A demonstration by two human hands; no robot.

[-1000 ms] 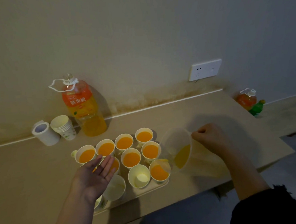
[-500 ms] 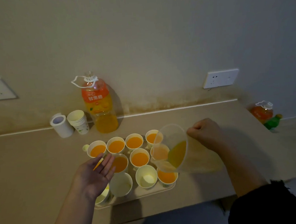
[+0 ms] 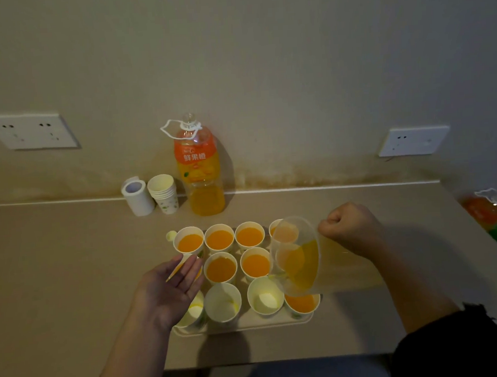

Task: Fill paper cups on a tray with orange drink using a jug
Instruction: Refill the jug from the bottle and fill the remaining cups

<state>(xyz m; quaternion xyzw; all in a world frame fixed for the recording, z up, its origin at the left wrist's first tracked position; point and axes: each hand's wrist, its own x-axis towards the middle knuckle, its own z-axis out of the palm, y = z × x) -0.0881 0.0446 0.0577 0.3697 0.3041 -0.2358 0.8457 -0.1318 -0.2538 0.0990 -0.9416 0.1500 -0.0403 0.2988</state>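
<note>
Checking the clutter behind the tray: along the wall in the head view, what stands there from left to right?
Tape roll → stack of cups → orange bottle → second bottle, far right and blurred.

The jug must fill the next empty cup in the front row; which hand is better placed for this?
The right hand: it grips the tilted jug, whose spout hangs beside the empty cup. The left hand is open, palm up, over the tray's left cups and holds nothing.
</note>
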